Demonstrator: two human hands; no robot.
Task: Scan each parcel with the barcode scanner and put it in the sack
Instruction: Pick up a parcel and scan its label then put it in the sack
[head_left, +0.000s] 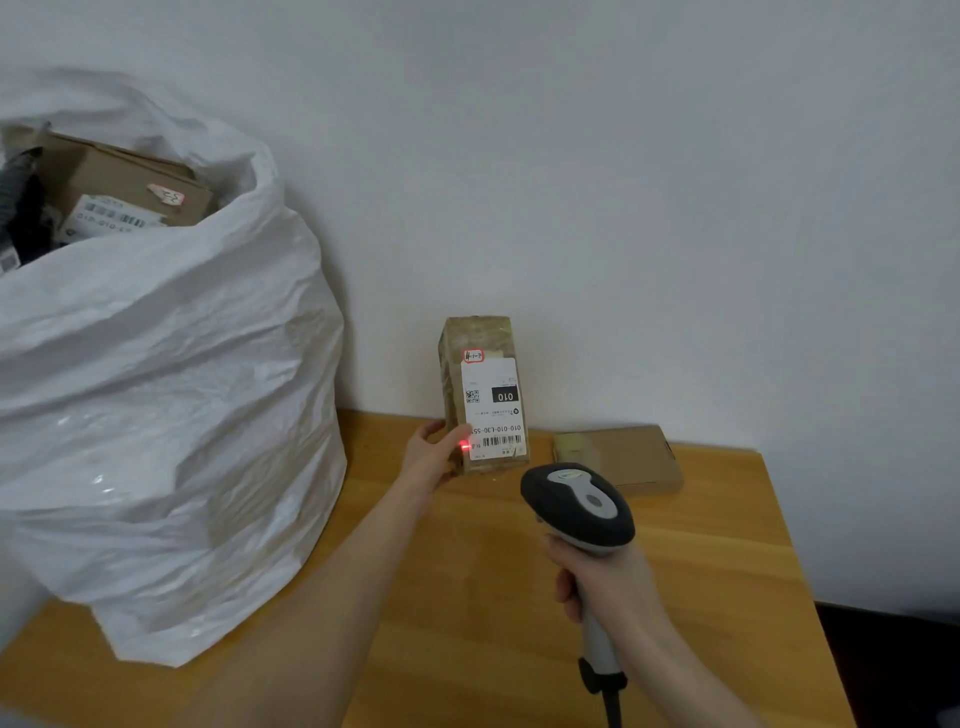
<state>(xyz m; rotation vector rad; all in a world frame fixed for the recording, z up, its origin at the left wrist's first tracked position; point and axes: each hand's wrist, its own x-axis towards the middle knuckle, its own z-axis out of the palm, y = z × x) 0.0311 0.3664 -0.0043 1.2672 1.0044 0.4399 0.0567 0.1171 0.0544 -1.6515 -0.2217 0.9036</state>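
Observation:
My left hand (434, 453) grips the lower left corner of a tall brown parcel (480, 338) and holds it upright, its white label facing me. A red dot of light shows on my thumb at the label's left edge, beside the barcode. My right hand (605, 582) holds the grip of a black and grey barcode scanner (579, 506), whose head points at the parcel from just below and to the right. A large white sack (171, 384) stands at the left on the wooden table (493, 597), open at the top with several parcels inside.
A flat brown cardboard parcel (631, 457) lies on the table against the wall, behind the scanner. A white wall runs close behind the table. The table's right edge drops to a dark floor at the lower right.

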